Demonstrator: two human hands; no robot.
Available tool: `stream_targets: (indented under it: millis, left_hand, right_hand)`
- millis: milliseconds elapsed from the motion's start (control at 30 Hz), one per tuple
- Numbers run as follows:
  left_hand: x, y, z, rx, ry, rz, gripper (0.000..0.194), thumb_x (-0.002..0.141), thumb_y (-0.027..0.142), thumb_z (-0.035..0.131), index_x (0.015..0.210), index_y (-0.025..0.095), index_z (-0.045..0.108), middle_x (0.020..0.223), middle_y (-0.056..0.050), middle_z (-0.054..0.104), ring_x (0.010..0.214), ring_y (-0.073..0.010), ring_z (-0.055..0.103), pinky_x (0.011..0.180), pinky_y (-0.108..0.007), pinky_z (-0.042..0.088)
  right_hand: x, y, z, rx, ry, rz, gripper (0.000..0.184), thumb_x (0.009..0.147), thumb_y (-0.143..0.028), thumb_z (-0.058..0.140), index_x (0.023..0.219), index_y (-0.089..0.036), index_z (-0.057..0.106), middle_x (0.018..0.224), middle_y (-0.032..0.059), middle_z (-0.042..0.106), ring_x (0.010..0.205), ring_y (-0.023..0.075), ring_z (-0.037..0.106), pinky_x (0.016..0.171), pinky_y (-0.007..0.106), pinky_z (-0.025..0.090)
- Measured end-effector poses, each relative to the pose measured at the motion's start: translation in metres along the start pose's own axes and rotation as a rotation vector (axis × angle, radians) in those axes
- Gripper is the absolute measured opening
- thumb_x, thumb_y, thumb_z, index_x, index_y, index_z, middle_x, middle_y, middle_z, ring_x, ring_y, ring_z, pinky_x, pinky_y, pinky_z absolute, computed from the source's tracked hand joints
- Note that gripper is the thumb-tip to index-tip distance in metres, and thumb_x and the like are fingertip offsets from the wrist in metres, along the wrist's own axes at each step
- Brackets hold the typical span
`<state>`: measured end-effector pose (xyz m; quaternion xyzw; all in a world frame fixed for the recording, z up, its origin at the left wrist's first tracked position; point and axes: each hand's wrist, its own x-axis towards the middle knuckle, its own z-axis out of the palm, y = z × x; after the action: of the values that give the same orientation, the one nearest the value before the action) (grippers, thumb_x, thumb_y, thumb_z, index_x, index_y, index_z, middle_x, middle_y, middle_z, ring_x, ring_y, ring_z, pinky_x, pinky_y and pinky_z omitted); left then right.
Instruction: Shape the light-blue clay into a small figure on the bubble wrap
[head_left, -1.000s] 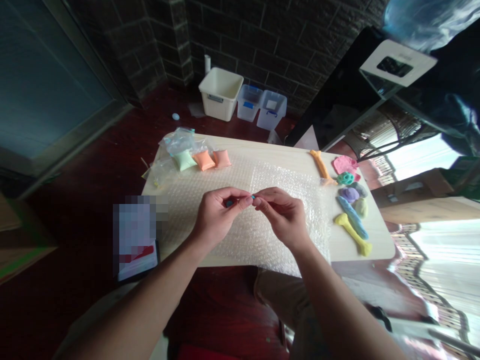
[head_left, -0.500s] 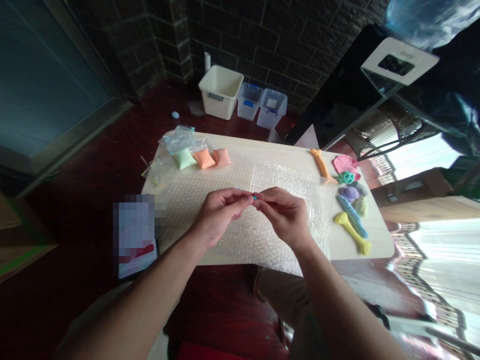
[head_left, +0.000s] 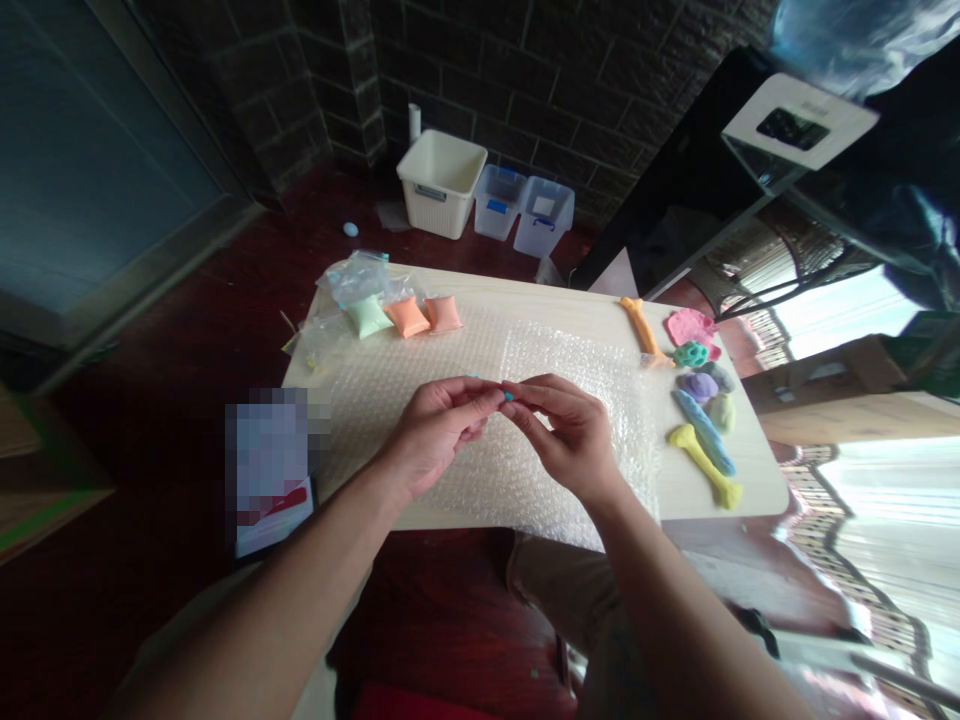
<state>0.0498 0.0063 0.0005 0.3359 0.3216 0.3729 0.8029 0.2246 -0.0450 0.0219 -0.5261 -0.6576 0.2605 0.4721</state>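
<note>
My left hand (head_left: 448,425) and my right hand (head_left: 566,430) meet above the bubble wrap (head_left: 525,480), fingertips pinched together. Between them is a tiny piece of turquoise clay (head_left: 508,396), mostly covered by the fingers. A second speck of turquoise shows just over the left index finger. Both hands are closed, thumbs against index fingers. On the right side of the table lie shaped clay pieces: a yellow bone (head_left: 705,466), a blue stick (head_left: 703,432), an orange bone (head_left: 643,330), a pink piece (head_left: 690,328) and a teal piece (head_left: 691,355).
Green (head_left: 369,317), orange (head_left: 409,318) and salmon clay packets (head_left: 444,314) lie at the table's far left beside clear plastic bags (head_left: 358,275). Beyond the table, a cream basket (head_left: 441,200) and two clear bins (head_left: 544,225) stand on the floor. A water dispenser (head_left: 675,170) rises at right.
The fingertips have shifted slightly around the turquoise clay, and a little more of it shows now. My right thumb has moved slightly left. Things on the table stay put.
</note>
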Motion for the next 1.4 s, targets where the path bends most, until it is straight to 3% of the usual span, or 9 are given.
stream_targets:
  millis: [467, 733, 933, 1067, 1133, 1233, 1400]
  left_hand:
    - [0.001, -0.003, -0.001, 0.033, 0.024, 0.031, 0.019, 0.078, 0.034, 0.088, 0.088, 0.018, 0.081, 0.07, -0.001, 0.064, 0.057, -0.0072, 0.038, 0.054, -0.025, 0.028]
    - [0.001, -0.001, 0.0, -0.018, 0.012, 0.011, 0.016, 0.081, 0.032, 0.087, 0.087, 0.018, 0.082, 0.082, -0.005, 0.073, 0.057, -0.0057, 0.038, 0.053, -0.024, 0.027]
    - [0.0, -0.003, 0.0, 0.005, 0.022, -0.001, 0.02, 0.083, 0.034, 0.086, 0.085, 0.016, 0.081, 0.084, -0.006, 0.073, 0.059, -0.0057, 0.039, 0.054, -0.022, 0.03]
    - [-0.002, -0.003, 0.001, 0.014, 0.024, -0.008, 0.019, 0.085, 0.033, 0.084, 0.085, 0.014, 0.081, 0.081, -0.005, 0.072, 0.058, -0.0047, 0.04, 0.053, -0.019, 0.029]
    - [-0.002, -0.003, 0.002, -0.001, 0.027, -0.028, 0.019, 0.086, 0.032, 0.083, 0.084, 0.013, 0.08, 0.08, -0.005, 0.071, 0.058, -0.0045, 0.041, 0.052, -0.018, 0.031]
    - [0.0, 0.001, 0.005, -0.106, 0.105, -0.108, 0.022, 0.091, 0.031, 0.077, 0.085, 0.01, 0.079, 0.086, -0.009, 0.074, 0.062, -0.0066, 0.051, 0.054, -0.017, 0.04]
    - [0.002, 0.011, 0.007, -0.36, 0.204, -0.251, 0.038, 0.102, 0.033, 0.054, 0.1, 0.002, 0.076, 0.106, -0.022, 0.076, 0.091, -0.0226, 0.073, 0.082, -0.031, 0.062]
  right_hand:
    - [-0.001, -0.002, 0.002, -0.091, 0.033, -0.071, 0.019, 0.096, -0.023, 0.073, 0.11, -0.031, 0.084, 0.095, 0.0051, 0.08, 0.084, 0.0217, 0.075, 0.074, 0.038, 0.062]
    - [-0.003, -0.001, 0.005, -0.073, 0.067, -0.015, 0.02, 0.094, -0.021, 0.077, 0.112, -0.028, 0.082, 0.097, 0.0042, 0.082, 0.082, 0.0204, 0.077, 0.074, 0.037, 0.064]
    - [-0.003, 0.0, 0.005, -0.131, 0.071, -0.089, 0.021, 0.096, -0.016, 0.072, 0.11, -0.026, 0.083, 0.098, 0.0056, 0.082, 0.085, 0.0208, 0.077, 0.075, 0.037, 0.062]
    - [-0.003, 0.002, 0.007, -0.118, 0.058, -0.127, 0.02, 0.093, -0.019, 0.076, 0.111, -0.025, 0.082, 0.1, 0.0063, 0.08, 0.076, 0.0186, 0.074, 0.069, 0.035, 0.062]
    - [-0.004, 0.004, 0.008, -0.072, 0.052, -0.05, 0.015, 0.091, -0.021, 0.078, 0.105, -0.025, 0.081, 0.096, 0.0059, 0.08, 0.076, 0.019, 0.074, 0.07, 0.036, 0.062]
    - [-0.002, 0.006, 0.009, 0.178, 0.13, 0.185, 0.011, 0.089, -0.025, 0.079, 0.099, -0.023, 0.077, 0.091, 0.0058, 0.079, 0.077, 0.02, 0.074, 0.072, 0.036, 0.061]
    - [0.01, 0.008, 0.003, 0.746, 0.294, 0.541, 0.013, 0.078, -0.016, 0.071, 0.091, -0.02, 0.074, 0.087, 0.0021, 0.073, 0.072, 0.0147, 0.069, 0.067, 0.029, 0.055]
